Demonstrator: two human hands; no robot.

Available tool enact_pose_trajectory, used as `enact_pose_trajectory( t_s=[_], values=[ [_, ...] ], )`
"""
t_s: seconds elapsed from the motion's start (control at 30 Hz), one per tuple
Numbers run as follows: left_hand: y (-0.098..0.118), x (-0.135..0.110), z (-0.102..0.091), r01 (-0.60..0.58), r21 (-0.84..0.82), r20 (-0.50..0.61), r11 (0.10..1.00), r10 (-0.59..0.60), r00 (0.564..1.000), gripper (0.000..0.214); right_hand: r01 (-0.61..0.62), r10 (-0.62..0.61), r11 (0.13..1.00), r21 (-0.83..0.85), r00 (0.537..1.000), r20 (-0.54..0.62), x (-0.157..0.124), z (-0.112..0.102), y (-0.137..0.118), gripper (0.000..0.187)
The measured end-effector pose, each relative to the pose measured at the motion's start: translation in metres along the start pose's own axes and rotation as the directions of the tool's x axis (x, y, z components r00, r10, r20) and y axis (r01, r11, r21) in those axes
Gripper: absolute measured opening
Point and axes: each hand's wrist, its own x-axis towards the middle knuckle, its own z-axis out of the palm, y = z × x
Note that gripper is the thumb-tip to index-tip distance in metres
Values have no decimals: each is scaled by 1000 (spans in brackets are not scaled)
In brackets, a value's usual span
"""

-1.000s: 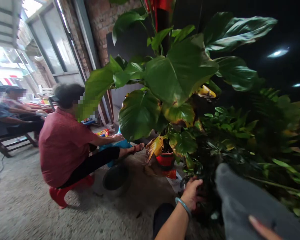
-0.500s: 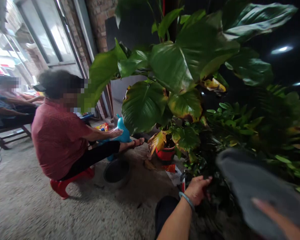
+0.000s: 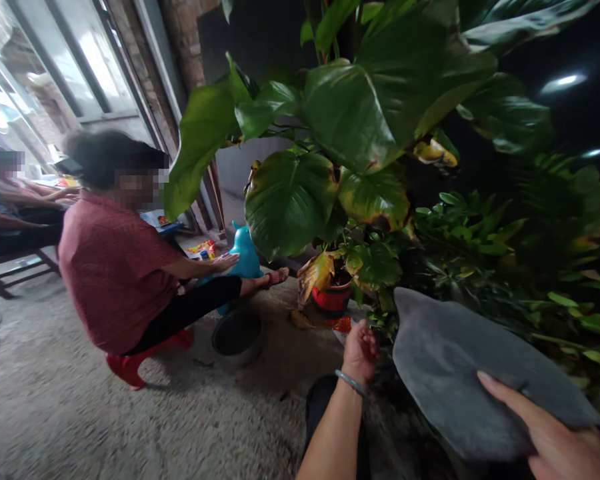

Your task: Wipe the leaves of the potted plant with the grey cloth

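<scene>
My right hand [image 3: 555, 440] grips a grey cloth [image 3: 460, 373] that drapes over it at the lower right. My left hand [image 3: 360, 350], with a pale bangle on the wrist, hovers with curled fingers just left of the cloth, low among the dark foliage; whether it holds anything is hidden. Behind them stands a big-leaved plant [image 3: 345, 127] in a red pot [image 3: 333, 298]. A bushy plant with small leaves [image 3: 480, 247] fills the right side.
A person in a red shirt [image 3: 115, 273] squats on a red stool [image 3: 130, 363] at the left, one hand on a blue toy [image 3: 245, 257]. A grey bowl [image 3: 237, 337] sits on the gravelly floor. More people sit on a bench [image 3: 10, 260] at the far left.
The grey cloth has come up and toward the middle in my right hand. My left hand has risen out of the low leaves. The view has shifted slightly downward.
</scene>
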Motion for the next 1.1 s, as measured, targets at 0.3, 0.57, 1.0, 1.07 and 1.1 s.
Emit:
enact_pose_trajectory(
  t_s=[0.3, 0.57, 1.0, 1.07, 1.1],
  values=[
    [-8, -33, 14, -14, 128, 485, 992, -50, 873, 62, -106, 96, 994, 33, 969, 225, -2, 37, 47, 80],
    [-5, -30, 7, 35, 214, 327, 976, -106, 939, 58, -389, 343, 920, 41, 852, 396, -12, 44, 62, 75],
    [0, -21, 7, -151, 392, 223, 908, 65, 973, 53, -364, 355, 927, -87, 784, 510, -1, 29, 86, 51],
    [-2, -19, 5, -120, 365, 198, 923, 49, 979, 54, -357, 354, 929, -95, 788, 504, 0, 23, 93, 52],
    [-3, -19, 5, -102, 360, 189, 927, 35, 981, 55, -363, 363, 926, -102, 784, 503, 0, 20, 95, 51]
  ],
)
